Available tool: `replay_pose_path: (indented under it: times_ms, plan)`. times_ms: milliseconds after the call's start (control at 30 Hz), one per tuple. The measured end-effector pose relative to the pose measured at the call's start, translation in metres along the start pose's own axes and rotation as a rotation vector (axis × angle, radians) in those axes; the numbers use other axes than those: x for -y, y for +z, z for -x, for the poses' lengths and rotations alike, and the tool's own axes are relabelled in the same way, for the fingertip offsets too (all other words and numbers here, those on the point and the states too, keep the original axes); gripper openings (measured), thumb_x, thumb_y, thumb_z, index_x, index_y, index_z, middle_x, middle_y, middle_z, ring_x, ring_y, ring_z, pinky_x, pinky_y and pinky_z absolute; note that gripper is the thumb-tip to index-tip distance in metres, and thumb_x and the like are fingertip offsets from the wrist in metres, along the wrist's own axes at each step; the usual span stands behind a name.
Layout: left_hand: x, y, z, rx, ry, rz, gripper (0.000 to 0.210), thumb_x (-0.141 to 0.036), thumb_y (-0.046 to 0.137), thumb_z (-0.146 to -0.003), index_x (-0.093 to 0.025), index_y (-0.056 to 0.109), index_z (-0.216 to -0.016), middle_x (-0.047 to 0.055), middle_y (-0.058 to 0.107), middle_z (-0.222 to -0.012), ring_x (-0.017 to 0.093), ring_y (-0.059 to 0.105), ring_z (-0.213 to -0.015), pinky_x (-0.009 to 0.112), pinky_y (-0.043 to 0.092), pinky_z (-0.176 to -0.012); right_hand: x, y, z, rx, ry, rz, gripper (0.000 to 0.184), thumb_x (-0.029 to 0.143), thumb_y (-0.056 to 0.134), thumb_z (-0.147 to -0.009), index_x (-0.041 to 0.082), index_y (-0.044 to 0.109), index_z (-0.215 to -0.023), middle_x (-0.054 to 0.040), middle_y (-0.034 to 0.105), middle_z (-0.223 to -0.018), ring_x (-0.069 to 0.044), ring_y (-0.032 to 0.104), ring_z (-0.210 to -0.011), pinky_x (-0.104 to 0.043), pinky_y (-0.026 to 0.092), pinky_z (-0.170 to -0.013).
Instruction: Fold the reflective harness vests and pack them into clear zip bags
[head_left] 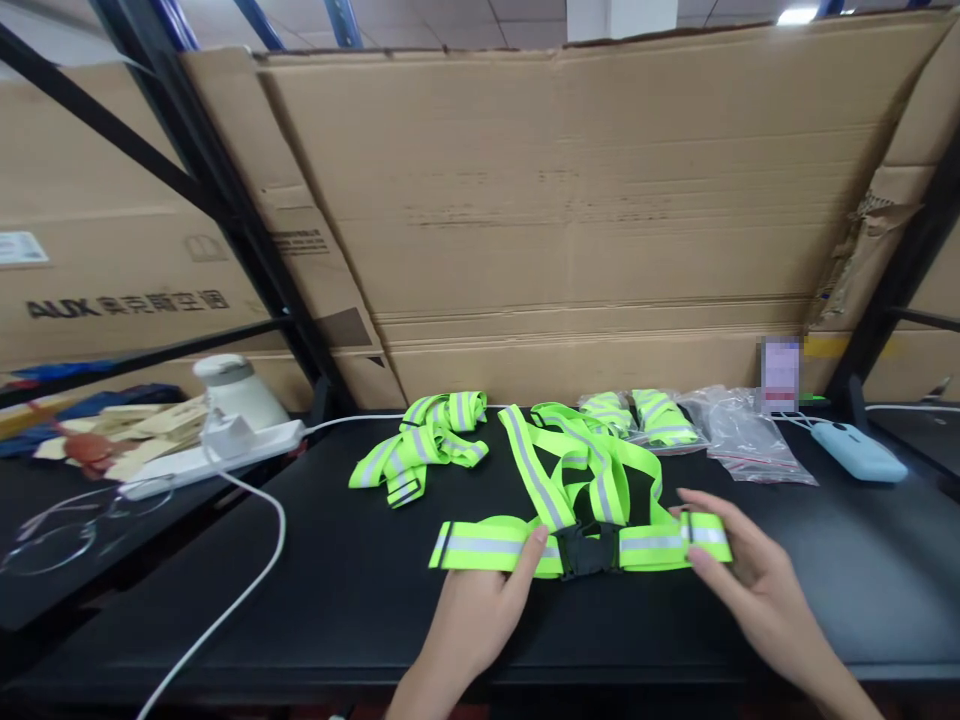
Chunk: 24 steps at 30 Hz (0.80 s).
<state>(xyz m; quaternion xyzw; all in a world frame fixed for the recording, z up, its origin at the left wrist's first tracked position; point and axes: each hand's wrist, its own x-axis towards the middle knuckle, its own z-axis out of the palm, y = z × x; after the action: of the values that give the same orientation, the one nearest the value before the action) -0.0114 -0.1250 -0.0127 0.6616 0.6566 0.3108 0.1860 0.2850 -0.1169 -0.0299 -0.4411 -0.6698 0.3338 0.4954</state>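
- Two hands on 1 hi-vis belt (pixel 499 546); long axis approx. L–R across your front, spanning btwn them.
- Your L hand (pixel 476 605): thumb on top, fingers mostly hidden under belt's L part; looks lightly closed on it.
- Your R hand (pixel 757 580): partly curled, belt's R end pinched btwn thumb + fingers.
- Blk buckle (pixel 589 550) mid-belt, looks fastened; your L is nearer, R farther off.
- Attached straps (pixel 537 470) lie beyond buckle, away from you; strap bundle (pixel 416 450) to their L, bagged straps (pixel 664 415) to their R.

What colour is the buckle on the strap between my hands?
The buckle is black; it shows best in the head view.
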Motion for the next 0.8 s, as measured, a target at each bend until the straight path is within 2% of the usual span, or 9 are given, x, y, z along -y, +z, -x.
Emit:
replay_pose_path:
  times_ms: [67,167,333,433,533,633,700,767,800]
  plan:
    - [0.008,-0.007,0.001,-0.018,-0.031,-0.02,0.049,-0.063,0.043,-0.095,-0.023,0.059,-0.072,0.005,0.07,-0.074,0.026,0.068,-0.075,0.031,0.05,-0.069,-0.008,-0.016,0.001,-0.13,0.115,-0.118,0.045,0.047,0.055,-0.098,0.025,0.054,-0.137,-0.0119,0.072,-0.12,-0.026,0.07,-0.112,-0.033,0.058,-0.093]
    - [0.021,-0.017,0.002,-0.086,-0.072,-0.067,0.05,-0.067,0.047,-0.09,-0.023,0.056,-0.066,0.001,0.058,-0.057,0.022,0.059,-0.057,0.028,0.044,-0.055,-0.015,-0.038,0.0,-0.185,0.219,-0.079,0.049,0.055,0.057,-0.094,0.026,0.058,-0.133,-0.0115,0.071,-0.125,-0.028,0.069,-0.114,-0.035,0.057,-0.096]
    - [0.033,-0.025,0.004,-0.188,-0.074,-0.04,0.041,-0.057,0.058,-0.083,-0.023,0.066,-0.104,-0.003,0.062,-0.068,0.016,0.052,-0.051,0.024,0.043,-0.05,-0.017,-0.053,0.002,-0.15,0.209,0.112,0.054,0.06,0.057,-0.09,0.029,0.06,-0.135,-0.0099,0.069,-0.128,-0.031,0.063,-0.123,-0.037,0.056,-0.097]
    - [0.035,-0.025,0.005,-0.18,-0.1,-0.065,0.045,-0.054,0.057,-0.084,-0.023,0.066,-0.116,-0.005,0.058,-0.061,0.016,0.048,-0.045,0.024,0.041,-0.047,-0.022,-0.049,0.006,-0.171,0.145,0.305,0.063,0.062,0.066,-0.083,0.028,0.059,-0.136,-0.0108,0.069,-0.124,-0.031,0.067,-0.114,-0.039,0.057,-0.094]
    - [0.036,-0.024,0.006,-0.159,-0.117,-0.009,0.044,-0.059,0.056,-0.086,-0.022,0.072,-0.104,-0.001,0.066,-0.065,0.019,0.06,-0.054,0.024,0.045,-0.051,-0.029,-0.045,0.009,-0.145,0.124,0.495,0.065,0.06,0.072,-0.079,0.03,0.06,-0.135,-0.0088,0.071,-0.116,-0.03,0.069,-0.106,-0.039,0.056,-0.092]
    - [0.036,-0.024,0.007,-0.169,-0.124,0.076,0.044,-0.062,0.058,-0.084,-0.021,0.075,-0.088,0.003,0.075,-0.082,0.024,0.071,-0.077,0.025,0.053,-0.065,-0.028,-0.047,0.009,-0.129,0.15,0.506,0.055,0.06,0.07,-0.08,0.032,0.066,-0.128,-0.0061,0.074,-0.113,-0.03,0.071,-0.104,-0.036,0.057,-0.087]
    - [0.035,-0.025,0.007,-0.182,-0.132,0.125,0.044,-0.062,0.061,-0.082,-0.021,0.076,-0.087,0.003,0.077,-0.086,0.026,0.071,-0.083,0.025,0.054,-0.07,-0.02,-0.05,0.009,-0.154,0.197,0.438,0.053,0.061,0.072,-0.077,0.032,0.069,-0.122,-0.0052,0.076,-0.103,-0.028,0.072,-0.095,-0.032,0.058,-0.079]
    - [0.037,-0.027,0.008,-0.2,-0.14,0.175,0.043,-0.061,0.064,-0.08,-0.021,0.075,-0.091,0.003,0.076,-0.085,0.025,0.07,-0.08,0.025,0.053,-0.068,-0.008,-0.051,0.009,-0.175,0.298,0.313,0.058,0.062,0.075,-0.073,0.03,0.069,-0.121,-0.0029,0.073,-0.077,-0.024,0.07,-0.071,-0.029,0.056,-0.062]
    - [0.038,-0.028,0.009,-0.219,-0.144,0.199,0.043,-0.061,0.065,-0.08,-0.021,0.074,-0.093,0.003,0.075,-0.082,0.023,0.069,-0.075,0.025,0.053,-0.065,-0.002,-0.051,0.01,-0.181,0.365,0.236,0.063,0.064,0.075,-0.072,0.029,0.067,-0.124,0.0,0.066,-0.061,-0.021,0.064,-0.056,-0.027,0.052,-0.052]
